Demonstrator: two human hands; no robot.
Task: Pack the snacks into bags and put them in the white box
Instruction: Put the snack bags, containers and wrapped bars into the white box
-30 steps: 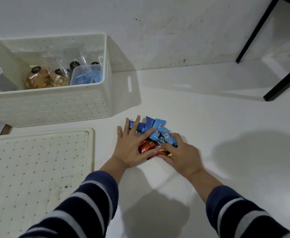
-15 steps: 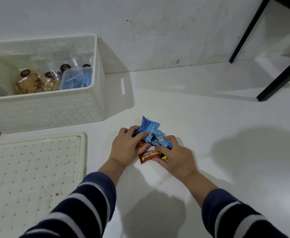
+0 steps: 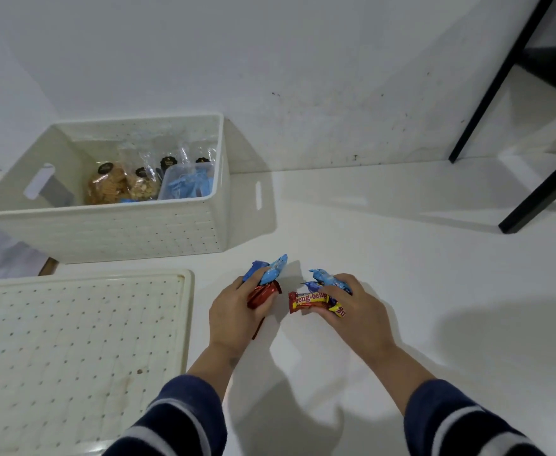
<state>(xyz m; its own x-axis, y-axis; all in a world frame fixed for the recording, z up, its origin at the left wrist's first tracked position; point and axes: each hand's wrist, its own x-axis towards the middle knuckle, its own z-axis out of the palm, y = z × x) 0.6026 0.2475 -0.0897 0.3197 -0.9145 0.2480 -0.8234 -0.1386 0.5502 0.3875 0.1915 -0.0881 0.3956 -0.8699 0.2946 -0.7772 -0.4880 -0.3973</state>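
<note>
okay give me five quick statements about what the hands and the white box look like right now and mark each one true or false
1. The left hand grips blue and red snack packs. True.
2. The right hand is empty. False: it holds a Beng-Beng bar and blue packs.
3. The white box already holds bagged snacks. True.
4. The lid is on the box. False: it lies flat on the surface in front of the box, left of the hands.
5. Both hands are inside the box. False: they are outside it, over the white surface.
</note>
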